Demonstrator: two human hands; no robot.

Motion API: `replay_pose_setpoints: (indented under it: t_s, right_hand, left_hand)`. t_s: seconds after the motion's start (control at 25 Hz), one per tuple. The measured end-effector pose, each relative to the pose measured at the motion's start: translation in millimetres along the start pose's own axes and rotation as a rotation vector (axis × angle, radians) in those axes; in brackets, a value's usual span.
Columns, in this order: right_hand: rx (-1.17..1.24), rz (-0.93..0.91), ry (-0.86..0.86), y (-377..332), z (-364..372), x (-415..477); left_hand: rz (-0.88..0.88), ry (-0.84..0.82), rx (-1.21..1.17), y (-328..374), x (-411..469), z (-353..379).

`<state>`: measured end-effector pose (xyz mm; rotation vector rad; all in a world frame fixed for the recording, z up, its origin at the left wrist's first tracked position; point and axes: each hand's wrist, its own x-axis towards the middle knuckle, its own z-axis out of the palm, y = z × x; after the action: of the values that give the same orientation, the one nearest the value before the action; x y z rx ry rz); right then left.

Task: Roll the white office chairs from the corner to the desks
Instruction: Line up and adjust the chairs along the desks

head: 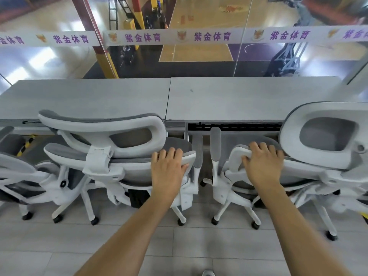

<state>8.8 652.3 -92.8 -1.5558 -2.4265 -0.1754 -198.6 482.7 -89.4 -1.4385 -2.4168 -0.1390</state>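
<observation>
The left hand (168,170) gripped the left white office chair (111,156) by its backrest top, fingers curled over. The right hand (262,166) likewise held the right chair (310,166). Both stood at the grey desks (239,100). The neighbouring armrests (198,150), just beside each other, might snag if either chair were pushed askew.
</observation>
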Motion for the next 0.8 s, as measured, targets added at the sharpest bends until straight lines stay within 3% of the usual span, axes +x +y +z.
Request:
replay_pose_setpoints:
  t_s: [0.32,0.8]
  right_hand:
    - [-0.007,-0.018,0.000,18.2,-2.0,-8.9]
    - [0.017,-0.049,0.054,28.6,4.5,-11.6]
  left_hand:
    - [-0.103,-0.053,-0.003,31.5,12.4,2.7]
    - [-0.070,-0.005,-0.001,26.6,8.2,5.7]
